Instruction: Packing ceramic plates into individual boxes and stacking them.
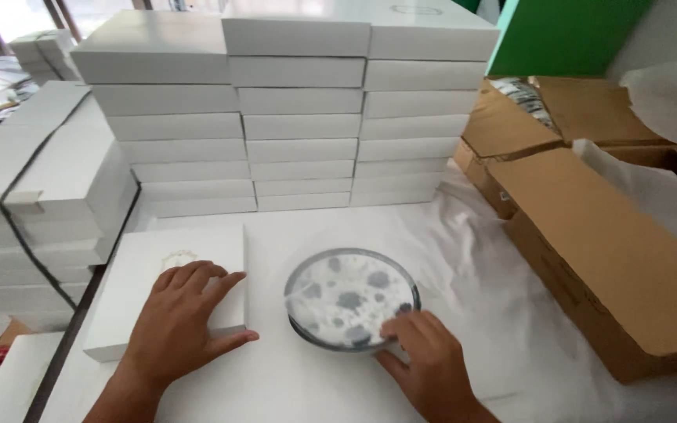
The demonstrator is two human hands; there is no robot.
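Across the back, three tall stacks [299, 110] of shut white boxes, contents hidden. At left, a strapped bundle [41, 196] of the same boxes, bound by a black band. At right, open cardboard cartons [605, 251], flaps up, white paper inside; dark-and-white packed items in the far one, too small to tell. Underneath all, white paper sheet [479, 274] over the table. Near front left, one flat white box [158, 266], lid shut, lying on the sheet. Just right of it, apart, a round grey-speckled plate [352, 298], wrapped in thin translucent film. Left hand [182, 325] spread flat, palm down on the box. Right hand [425, 360] open, fingertips resting on the plate's near rim.
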